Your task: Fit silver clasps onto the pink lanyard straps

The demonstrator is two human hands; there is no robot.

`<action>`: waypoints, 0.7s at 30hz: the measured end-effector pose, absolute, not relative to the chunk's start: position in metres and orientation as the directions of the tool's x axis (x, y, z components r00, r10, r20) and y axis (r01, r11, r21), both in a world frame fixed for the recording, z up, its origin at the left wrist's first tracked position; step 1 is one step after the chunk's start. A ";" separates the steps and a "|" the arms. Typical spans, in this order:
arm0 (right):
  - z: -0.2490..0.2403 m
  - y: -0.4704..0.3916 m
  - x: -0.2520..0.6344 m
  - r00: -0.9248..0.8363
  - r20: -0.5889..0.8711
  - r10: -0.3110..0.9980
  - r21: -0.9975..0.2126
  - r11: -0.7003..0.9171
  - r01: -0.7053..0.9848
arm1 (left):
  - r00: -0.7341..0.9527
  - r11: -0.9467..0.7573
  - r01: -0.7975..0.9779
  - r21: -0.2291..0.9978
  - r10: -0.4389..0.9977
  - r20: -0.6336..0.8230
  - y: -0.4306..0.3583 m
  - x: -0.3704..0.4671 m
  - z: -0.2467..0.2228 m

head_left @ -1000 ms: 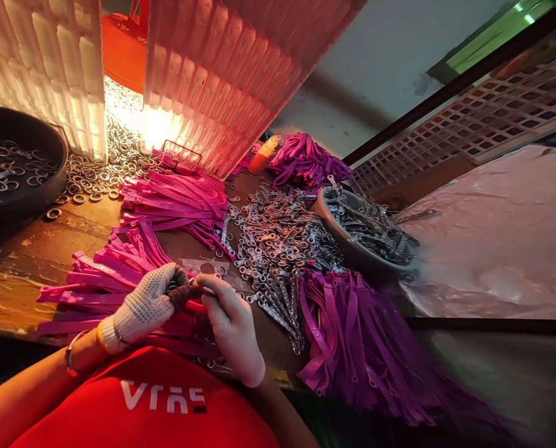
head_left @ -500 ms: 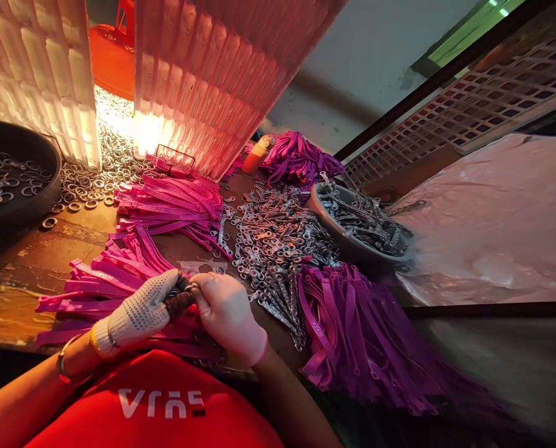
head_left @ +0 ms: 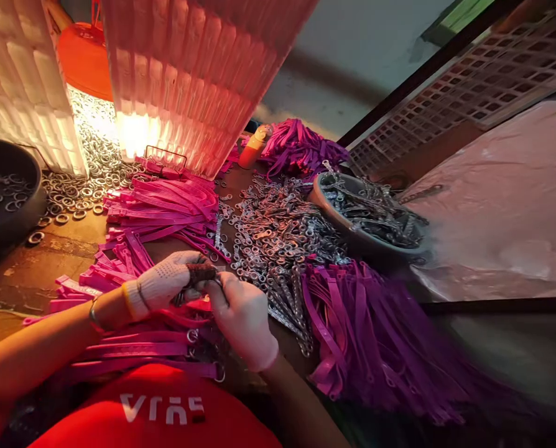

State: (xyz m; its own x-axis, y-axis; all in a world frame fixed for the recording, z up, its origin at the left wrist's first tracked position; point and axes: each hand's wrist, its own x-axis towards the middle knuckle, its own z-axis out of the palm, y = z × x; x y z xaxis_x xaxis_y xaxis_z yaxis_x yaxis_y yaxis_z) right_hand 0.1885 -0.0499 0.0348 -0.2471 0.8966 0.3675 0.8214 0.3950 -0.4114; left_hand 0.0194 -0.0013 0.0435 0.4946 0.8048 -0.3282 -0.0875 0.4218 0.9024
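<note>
My left hand (head_left: 168, 280), in a dotted knit glove with dark wrapping on the fingers, is closed just above the pink straps (head_left: 138, 351). Its fingertips meet those of my right hand (head_left: 247, 314), which wears a thin pale glove and pinches from the other side. Something small and dark lies between the fingers, but they hide it mostly. Metal rings (head_left: 193, 336) show at the ends of straps below the hands. Beyond my right hand spreads a pile of small metal chain pieces (head_left: 278, 230).
Purple straps (head_left: 366, 342) drape at the right. A grey bowl (head_left: 322, 199) heaped with chains stands behind them. At the left are a dark pan (head_left: 38, 199) and loose rings (head_left: 103, 152) under an orange lamp (head_left: 84, 59). Ribbed panels (head_left: 189, 81) rise behind more pink straps (head_left: 166, 208).
Both hands have shifted right, the left more than the right, and stay joined at the fingertips. Strap ends with rings have come into sight beneath them. The view has moved slightly.
</note>
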 end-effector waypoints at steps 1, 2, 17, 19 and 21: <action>0.031 -0.044 0.193 -0.199 0.346 0.917 -0.461 0.351 0.815 | 0.501 0.354 -0.015 0.935 0.812 -0.299 0.016 0.023 0.042; 0.027 -0.036 0.197 -0.144 0.321 0.936 -0.520 0.301 0.799 | 0.484 0.241 0.061 0.969 0.842 -0.240 0.033 0.025 0.041; -0.001 0.154 0.137 -0.185 0.115 0.976 -0.479 0.218 0.850 | 0.026 0.473 -0.356 0.806 0.867 -0.497 0.059 -0.014 0.010; 0.002 0.154 0.135 -0.188 0.103 0.977 -0.511 0.214 0.832 | 0.046 0.498 -0.411 0.763 0.848 -0.529 0.053 -0.017 0.007; 0.011 0.144 0.136 -0.209 0.093 0.973 -0.551 0.226 0.803 | 0.095 0.519 -0.468 0.715 0.834 -0.543 0.050 -0.016 0.005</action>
State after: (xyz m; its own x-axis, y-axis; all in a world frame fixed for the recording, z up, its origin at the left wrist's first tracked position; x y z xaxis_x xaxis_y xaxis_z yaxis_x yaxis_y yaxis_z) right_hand 0.1362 0.1442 0.0112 -0.2094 0.9734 0.0933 0.8034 0.2256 -0.5510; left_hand -0.0156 0.0500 0.0053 0.0946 0.8341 -0.5434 -0.4681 0.5190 0.7152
